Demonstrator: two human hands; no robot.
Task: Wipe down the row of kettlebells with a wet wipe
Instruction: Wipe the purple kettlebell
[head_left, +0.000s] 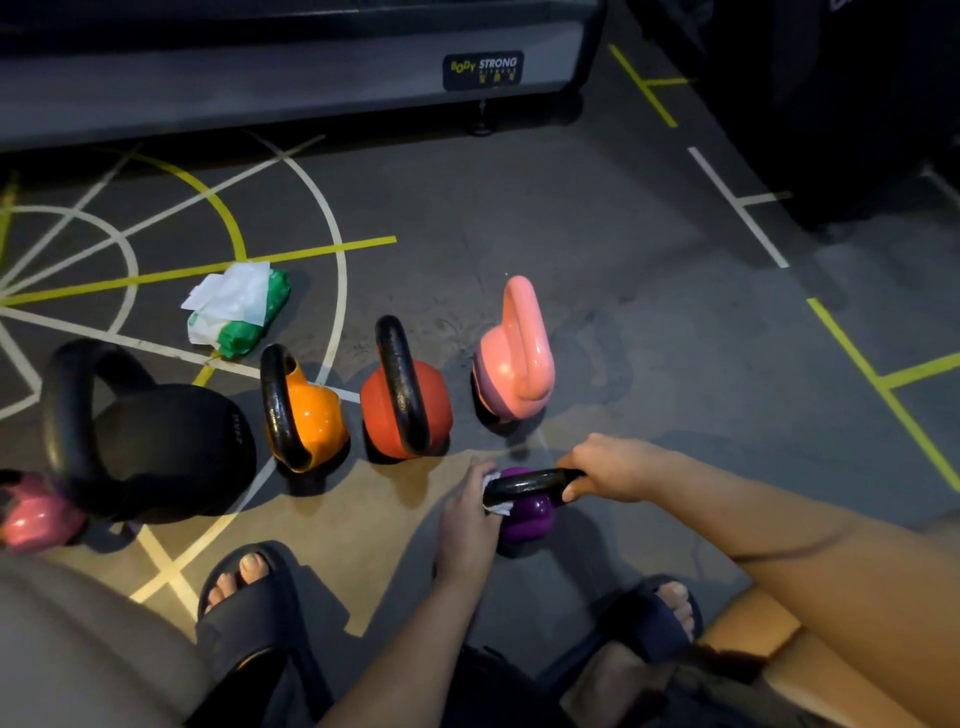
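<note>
The purple kettlebell (527, 512) stands on the floor (649, 322) at six o'clock from the pink kettlebell (511, 358). The right hand (608, 467) grips its handle; left hand (467, 506) fingers press a wet wipe (496, 506) there.

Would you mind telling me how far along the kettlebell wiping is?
In hand: the left hand rubs a wet wipe on the purple kettlebell handle while the right hand steadies it. The pink, red, orange and black bells stand untouched; whether they are already wiped, I cannot tell.
</note>
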